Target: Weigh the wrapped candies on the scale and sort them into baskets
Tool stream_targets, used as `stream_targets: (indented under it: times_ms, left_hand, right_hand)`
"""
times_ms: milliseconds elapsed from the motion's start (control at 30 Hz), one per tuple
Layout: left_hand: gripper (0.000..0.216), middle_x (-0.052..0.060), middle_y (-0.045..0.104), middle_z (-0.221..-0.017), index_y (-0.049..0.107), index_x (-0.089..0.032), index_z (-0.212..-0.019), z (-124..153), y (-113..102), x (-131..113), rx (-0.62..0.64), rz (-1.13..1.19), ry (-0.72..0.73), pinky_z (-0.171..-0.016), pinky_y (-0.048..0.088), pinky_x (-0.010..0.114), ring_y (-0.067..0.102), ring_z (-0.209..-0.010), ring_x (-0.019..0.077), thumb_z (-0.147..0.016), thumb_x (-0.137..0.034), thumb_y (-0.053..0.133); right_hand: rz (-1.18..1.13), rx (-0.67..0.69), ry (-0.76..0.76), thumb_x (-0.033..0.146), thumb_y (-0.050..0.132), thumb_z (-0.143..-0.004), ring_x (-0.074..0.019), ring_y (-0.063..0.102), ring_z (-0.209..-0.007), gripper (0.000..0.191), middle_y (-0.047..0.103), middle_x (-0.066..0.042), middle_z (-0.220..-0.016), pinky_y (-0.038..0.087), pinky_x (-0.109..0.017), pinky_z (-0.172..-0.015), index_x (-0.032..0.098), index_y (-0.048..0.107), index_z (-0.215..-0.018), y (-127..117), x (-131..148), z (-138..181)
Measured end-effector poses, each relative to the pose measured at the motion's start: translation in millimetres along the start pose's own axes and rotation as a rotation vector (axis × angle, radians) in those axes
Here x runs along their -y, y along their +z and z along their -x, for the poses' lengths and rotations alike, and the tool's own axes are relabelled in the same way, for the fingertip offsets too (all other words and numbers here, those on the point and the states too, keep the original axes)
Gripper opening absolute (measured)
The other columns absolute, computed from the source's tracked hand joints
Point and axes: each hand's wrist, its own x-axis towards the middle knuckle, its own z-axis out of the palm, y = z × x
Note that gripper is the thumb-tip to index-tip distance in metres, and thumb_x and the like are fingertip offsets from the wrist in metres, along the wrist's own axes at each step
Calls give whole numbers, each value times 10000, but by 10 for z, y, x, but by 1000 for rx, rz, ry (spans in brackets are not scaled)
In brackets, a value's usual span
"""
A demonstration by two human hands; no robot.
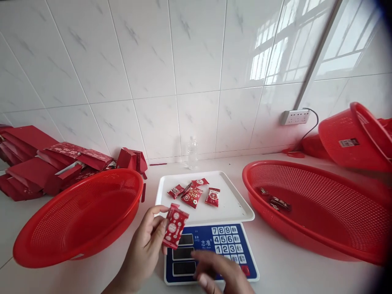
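My left hand [143,247] pinches a small red candy packet [174,226] upright, just above the front edge of a white scale tray [235,204]. Several more red packets [193,192] lie in the tray's middle. The tray sits on a blue-faced electronic scale [214,245] with a number keypad. My right hand [222,273] hovers over the scale's front right, blurred, with fingers loosely curled and nothing seen in them.
A red mesh basket [78,216] stands left of the scale. A larger red basket [312,204] at the right holds a few dark packets [277,203]. Red cartons [45,163] pile at the far left, a tipped red basket [355,136] and wall socket [294,117] at the right.
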Motion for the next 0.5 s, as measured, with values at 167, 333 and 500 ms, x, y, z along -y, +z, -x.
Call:
stream_targets:
  times_ms: [167,333,500]
  left_hand:
    - [363,-27,578,-708,505,-231,-1135,-51,230,-123,185,57,26,-497,458,194,498,-537,108,-945,-540,484]
    - [273,20,642,-783,603,-204,-1025,-24,310,-180,351,-38,173,-619,469,197,564,-662,120,-986,-429,454]
    - [332,38,636,-721,643,-147,-1070,11,244,-42,393,-106,267,-576,469,211,560,-594,126,-928,-434,558]
  right_hand:
    - [-298,-229,225,655,569,-860,-147,599,-684,564,637,-57,-833,515,-240,-568,203,594,-1197,-363,419,-250]
    - [-343,-168,295,654,658,-787,-101,514,-611,516,614,-38,-774,437,-180,-501,177,659,-985,-420,577,-402]
    - [-111,-319,388,657,617,-800,-115,497,-551,459,578,-12,-638,436,-198,-492,203,662,-746,-418,323,-216]
